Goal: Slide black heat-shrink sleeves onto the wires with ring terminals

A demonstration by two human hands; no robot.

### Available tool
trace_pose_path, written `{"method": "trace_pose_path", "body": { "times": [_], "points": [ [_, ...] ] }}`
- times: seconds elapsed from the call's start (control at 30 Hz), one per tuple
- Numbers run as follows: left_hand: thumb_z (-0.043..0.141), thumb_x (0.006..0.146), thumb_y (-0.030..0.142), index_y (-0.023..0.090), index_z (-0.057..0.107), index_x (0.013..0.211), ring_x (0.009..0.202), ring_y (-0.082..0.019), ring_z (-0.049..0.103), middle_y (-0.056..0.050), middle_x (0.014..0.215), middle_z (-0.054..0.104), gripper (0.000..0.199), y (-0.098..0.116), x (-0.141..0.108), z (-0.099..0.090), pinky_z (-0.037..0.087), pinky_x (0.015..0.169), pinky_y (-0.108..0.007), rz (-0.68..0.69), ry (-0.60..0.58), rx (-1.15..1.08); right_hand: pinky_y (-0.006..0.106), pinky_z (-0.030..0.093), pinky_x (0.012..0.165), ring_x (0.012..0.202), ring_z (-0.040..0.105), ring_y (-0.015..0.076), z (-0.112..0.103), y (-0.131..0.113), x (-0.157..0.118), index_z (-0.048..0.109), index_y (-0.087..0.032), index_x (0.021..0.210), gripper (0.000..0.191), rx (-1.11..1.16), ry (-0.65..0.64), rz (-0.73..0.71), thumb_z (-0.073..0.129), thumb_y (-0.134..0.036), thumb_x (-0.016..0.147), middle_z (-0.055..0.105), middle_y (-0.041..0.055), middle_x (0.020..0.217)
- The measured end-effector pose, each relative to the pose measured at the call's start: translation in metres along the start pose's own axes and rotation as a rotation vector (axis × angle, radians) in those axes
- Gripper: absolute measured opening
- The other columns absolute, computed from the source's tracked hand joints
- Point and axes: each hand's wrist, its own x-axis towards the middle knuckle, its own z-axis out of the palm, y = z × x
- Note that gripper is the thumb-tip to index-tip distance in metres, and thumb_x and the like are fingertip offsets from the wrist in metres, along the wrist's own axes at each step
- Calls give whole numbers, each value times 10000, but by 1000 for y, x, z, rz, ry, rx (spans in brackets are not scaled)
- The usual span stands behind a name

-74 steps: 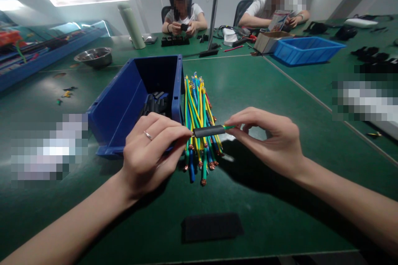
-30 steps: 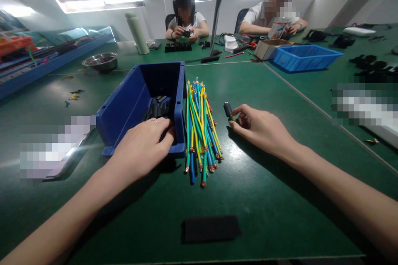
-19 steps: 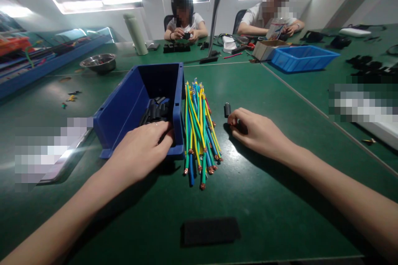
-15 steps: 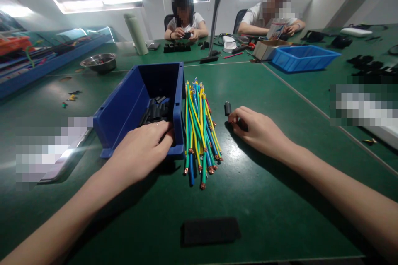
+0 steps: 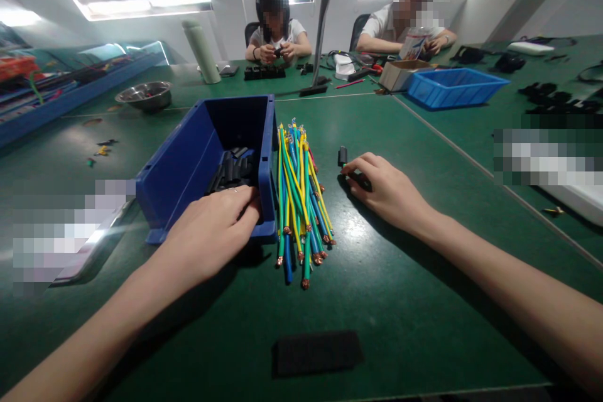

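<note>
My left hand [image 5: 219,220] reaches over the front lip of a dark blue bin [image 5: 176,163]. Its fingertips are down among short black sleeves [image 5: 230,171], so what they touch is hidden. To the right, a bundle of cut wires [image 5: 301,195] lies on the green table, in green, yellow and blue, with bare copper at the near ends. Beyond the bundle, my right hand [image 5: 384,188] rests low at the table with thumb and forefinger pinched. From this pinch sticks out a black sleeve [image 5: 343,156] with a metal tip and a sliver of green wire below it.
A black block [image 5: 318,353] lies near the table's front edge. A phone-like flat object [image 5: 89,257] is at left. Farther back are a metal bowl [image 5: 146,95], a light green bottle [image 5: 201,53] and a light blue tray [image 5: 456,88]. Two people sit across the table, handling small parts.
The view has shifted slightly. My right hand and the sleeved wire have turned a little, and a bit of green now shows below the sleeve. My left hand stays in the bin.
</note>
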Motion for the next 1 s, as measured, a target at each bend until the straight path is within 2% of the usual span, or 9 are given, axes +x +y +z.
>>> {"method": "trace_pose_path", "body": {
  "times": [0.07, 0.13, 0.23, 0.3, 0.37, 0.47, 0.63, 0.8, 1.0],
  "points": [
    [270, 911, 390, 223, 559, 793, 772, -248, 657, -62, 884, 716, 354, 0, 0, 0, 434, 626, -340, 11, 5, 0, 350, 481, 714, 887, 621, 226, -4, -1, -2, 645, -218, 1027, 214, 72, 13, 81, 563, -167, 836, 636, 77, 1099],
    [276, 909, 390, 223, 557, 791, 769, -247, 655, -63, 880, 716, 348, 0, 0, 0, 436, 628, -340, 14, 6, -3, 339, 480, 708, 847, 632, 207, -7, -1, -4, 665, -224, 916, 186, 149, 34, 133, 543, -128, 813, 646, 63, 1084],
    [273, 905, 397, 224, 554, 792, 783, -258, 652, -65, 889, 709, 349, 0, 0, 0, 442, 646, -356, -4, -9, -7, 340, 475, 746, 903, 635, 220, -8, -1, -6, 616, -215, 752, 192, 222, 148, 155, 483, -85, 798, 666, 57, 1030],
    [263, 904, 402, 224, 547, 791, 787, -263, 651, -65, 890, 703, 354, 0, 0, 0, 442, 653, -364, -17, -23, -4, 345, 467, 753, 900, 636, 220, -6, -3, -6, 594, -216, 752, 220, 217, 249, 180, 434, -76, 809, 674, 57, 1010],
    [253, 905, 406, 224, 541, 798, 798, -267, 647, -68, 893, 697, 358, 1, -1, -1, 439, 665, -372, -23, -33, -4, 352, 458, 746, 856, 634, 216, -5, -6, -5, 611, -216, 819, 246, 186, 277, 195, 399, -92, 840, 676, 60, 974],
    [244, 908, 409, 221, 533, 809, 825, -269, 637, -74, 905, 686, 359, 0, -1, 0, 434, 695, -380, -30, -49, -11, 371, 459, 763, 881, 616, 235, -1, -10, -4, 635, -196, 972, 245, 124, 174, 109, 406, -154, 897, 672, 80, 976],
    [251, 899, 399, 219, 519, 822, 853, -269, 626, -69, 914, 671, 332, -1, 0, 0, 423, 722, -377, -39, -65, -20, 425, 477, 837, 979, 557, 282, 4, -11, -5, 635, -163, 1139, 284, -109, 12, -57, 453, -252, 941, 628, 140, 1136],
    [246, 893, 393, 222, 503, 809, 849, -277, 618, -68, 915, 662, 319, 0, 0, -1, 403, 712, -386, -50, -79, -23, 442, 473, 897, 1035, 533, 298, 5, -7, -4, 614, -131, 1222, 361, -213, -18, -44, 445, -316, 962, 598, 149, 1194],
    [239, 903, 409, 224, 497, 806, 840, -279, 613, -68, 912, 660, 332, -1, 1, 1, 396, 714, -390, -61, -77, -33, 461, 465, 931, 1076, 522, 310, 5, 3, -1, 602, -117, 1273, 444, -219, -11, -7, 417, -394, 979, 587, 156, 1222]
  ]
}}
